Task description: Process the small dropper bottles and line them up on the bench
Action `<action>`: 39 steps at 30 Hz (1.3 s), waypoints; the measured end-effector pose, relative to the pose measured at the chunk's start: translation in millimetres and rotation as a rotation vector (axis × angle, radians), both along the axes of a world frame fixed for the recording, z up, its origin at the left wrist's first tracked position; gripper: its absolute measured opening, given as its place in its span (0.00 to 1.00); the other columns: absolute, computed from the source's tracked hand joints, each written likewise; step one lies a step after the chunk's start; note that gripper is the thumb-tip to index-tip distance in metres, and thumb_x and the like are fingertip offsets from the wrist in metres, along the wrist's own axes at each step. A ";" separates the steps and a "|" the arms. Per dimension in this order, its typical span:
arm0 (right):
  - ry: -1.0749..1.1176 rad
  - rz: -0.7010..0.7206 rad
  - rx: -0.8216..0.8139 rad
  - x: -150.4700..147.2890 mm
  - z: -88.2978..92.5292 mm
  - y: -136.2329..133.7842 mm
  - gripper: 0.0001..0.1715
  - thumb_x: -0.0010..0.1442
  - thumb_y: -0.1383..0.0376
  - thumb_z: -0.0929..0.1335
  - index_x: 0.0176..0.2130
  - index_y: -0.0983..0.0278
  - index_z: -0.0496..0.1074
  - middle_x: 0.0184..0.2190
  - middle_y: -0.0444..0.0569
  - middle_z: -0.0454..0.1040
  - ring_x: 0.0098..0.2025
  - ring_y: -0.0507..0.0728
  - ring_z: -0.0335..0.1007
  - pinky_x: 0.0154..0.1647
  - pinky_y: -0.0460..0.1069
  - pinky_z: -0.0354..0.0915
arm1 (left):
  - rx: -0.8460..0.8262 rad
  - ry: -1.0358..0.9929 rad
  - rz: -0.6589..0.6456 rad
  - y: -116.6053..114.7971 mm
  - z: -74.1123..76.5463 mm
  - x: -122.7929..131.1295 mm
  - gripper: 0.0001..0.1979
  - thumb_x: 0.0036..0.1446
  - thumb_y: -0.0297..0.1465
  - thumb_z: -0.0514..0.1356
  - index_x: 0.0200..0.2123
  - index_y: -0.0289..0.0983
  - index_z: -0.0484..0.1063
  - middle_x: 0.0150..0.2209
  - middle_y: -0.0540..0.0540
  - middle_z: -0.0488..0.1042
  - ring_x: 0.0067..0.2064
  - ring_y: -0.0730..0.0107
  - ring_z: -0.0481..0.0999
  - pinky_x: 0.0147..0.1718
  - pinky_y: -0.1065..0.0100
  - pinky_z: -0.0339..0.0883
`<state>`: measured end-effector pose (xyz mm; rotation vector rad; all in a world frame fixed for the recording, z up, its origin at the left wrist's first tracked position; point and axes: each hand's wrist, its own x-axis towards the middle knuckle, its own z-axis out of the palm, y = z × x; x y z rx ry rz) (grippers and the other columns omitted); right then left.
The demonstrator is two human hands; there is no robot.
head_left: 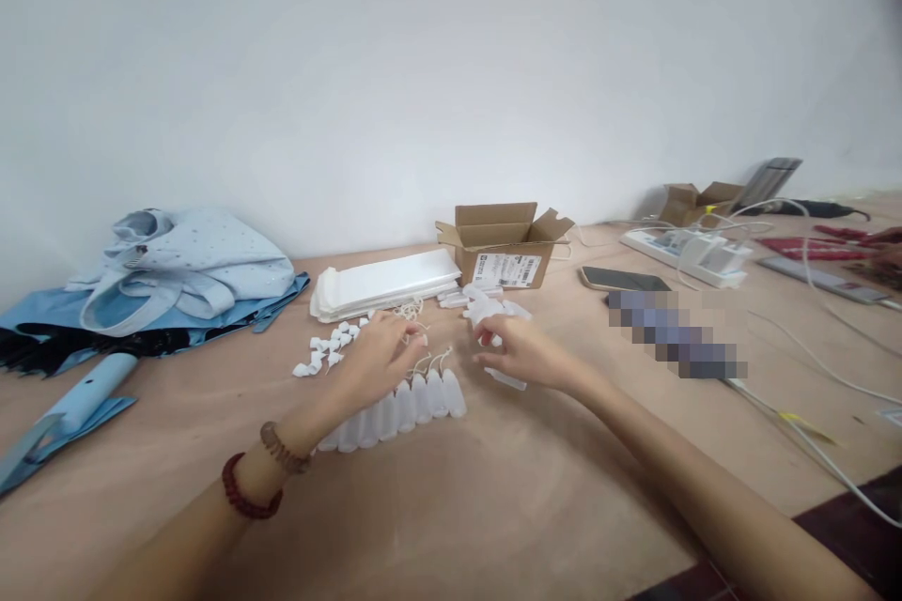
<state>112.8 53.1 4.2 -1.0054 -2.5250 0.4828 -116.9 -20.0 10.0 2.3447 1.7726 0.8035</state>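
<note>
My left hand (384,352) is over the row of small translucent bottles (401,408), its thumb and fingertips close together near a small pale piece too small to name. Thin cords stick up from the bottles' tops. To the right, my right hand (518,352) has its thumb and fingers apart at a loose pile of clear plastic pieces (485,302); whether its fingertips touch one is unclear. Small white caps (317,359) lie scattered left of my left hand. A bunch of cream cords (410,308) sits just behind it.
Behind the hands are a stack of white sheets (387,282) and an open cardboard box (504,249). A light blue bag (204,263) and folded umbrella (91,394) lie left. Right are a phone (624,279), power strip (652,249), cables and another person's hand (888,249).
</note>
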 end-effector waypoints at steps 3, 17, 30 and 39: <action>-0.079 0.038 -0.088 10.9 9.6 0.1 0.16 0.51 0.62 0.71 0.40 0.63 0.70 0.36 0.49 0.72 0.37 0.56 0.67 0.34 0.48 0.59 | 0.053 0.037 0.098 13.1 -5.7 -23.3 0.13 0.57 0.30 0.49 0.35 0.35 0.72 0.39 0.42 0.75 0.47 0.55 0.69 0.45 0.54 0.64; -0.193 0.029 -0.114 15.7 -3.2 -1.1 0.20 0.44 0.68 0.72 0.40 0.60 0.71 0.32 0.46 0.71 0.30 0.54 0.65 0.25 0.45 0.55 | 0.100 0.093 -0.131 13.9 -13.9 -22.5 0.17 0.51 0.21 0.49 0.35 0.38 0.76 0.43 0.46 0.76 0.47 0.60 0.68 0.48 0.55 0.64; -0.072 -0.034 0.073 -0.7 7.5 -11.9 0.08 0.54 0.66 0.69 0.37 0.64 0.70 0.35 0.50 0.73 0.36 0.57 0.67 0.32 0.48 0.55 | -0.014 0.308 -0.147 12.3 -19.8 -20.0 0.23 0.53 0.20 0.48 0.45 0.44 0.75 0.48 0.51 0.76 0.53 0.55 0.66 0.48 0.50 0.59; 0.005 -0.046 0.149 -8.6 0.7 -15.8 0.09 0.57 0.64 0.68 0.38 0.65 0.69 0.36 0.50 0.72 0.35 0.55 0.66 0.32 0.48 0.56 | 0.012 0.092 -0.158 14.3 -1.8 -21.7 0.21 0.53 0.22 0.49 0.44 0.42 0.77 0.45 0.50 0.77 0.51 0.60 0.70 0.49 0.55 0.65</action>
